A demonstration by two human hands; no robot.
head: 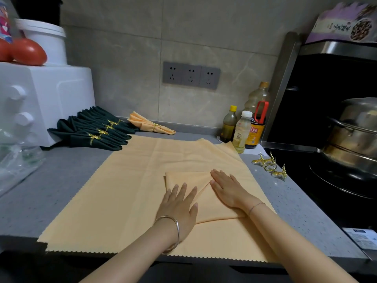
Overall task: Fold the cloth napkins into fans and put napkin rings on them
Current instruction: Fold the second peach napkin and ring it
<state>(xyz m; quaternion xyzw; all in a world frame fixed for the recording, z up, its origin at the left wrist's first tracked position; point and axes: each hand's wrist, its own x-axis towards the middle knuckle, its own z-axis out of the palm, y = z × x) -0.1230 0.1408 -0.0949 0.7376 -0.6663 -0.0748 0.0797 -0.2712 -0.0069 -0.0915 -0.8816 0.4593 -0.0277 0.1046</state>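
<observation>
Both hands are down flat on the work. The left hand [179, 203], with a silver bangle on its wrist, lies with fingers straight and spread, pressing the near-left part of a folded peach cloth napkin [206, 199]. The right hand [228, 188] presses the right side of that napkin, palm down, fingers also straight, gripping nothing. The folded napkin sits on top of a large peach cloth with zigzag edges [122, 190], which is spread open across the grey speckled countertop [67, 176] and reaches its near edge.

Far left, four dark green fan-folded napkins [95, 131] lie in an overlapping row, each with a gold ring round it. Just to their right lies one peach fan-folded napkin [151, 124], ringed in gold as well. On the right, near the black hob, lie loose gold wheat-ear napkin rings [270, 165]; I count three, touching one another.

At the far right stand four bottles [241, 133], close together. Three grey wall sockets [190, 75] sit in a row above. A steel steamer pot [353, 135] stands on the hob, and two red tomatoes [28, 52] rest on a white appliance [51, 99] at the left.
</observation>
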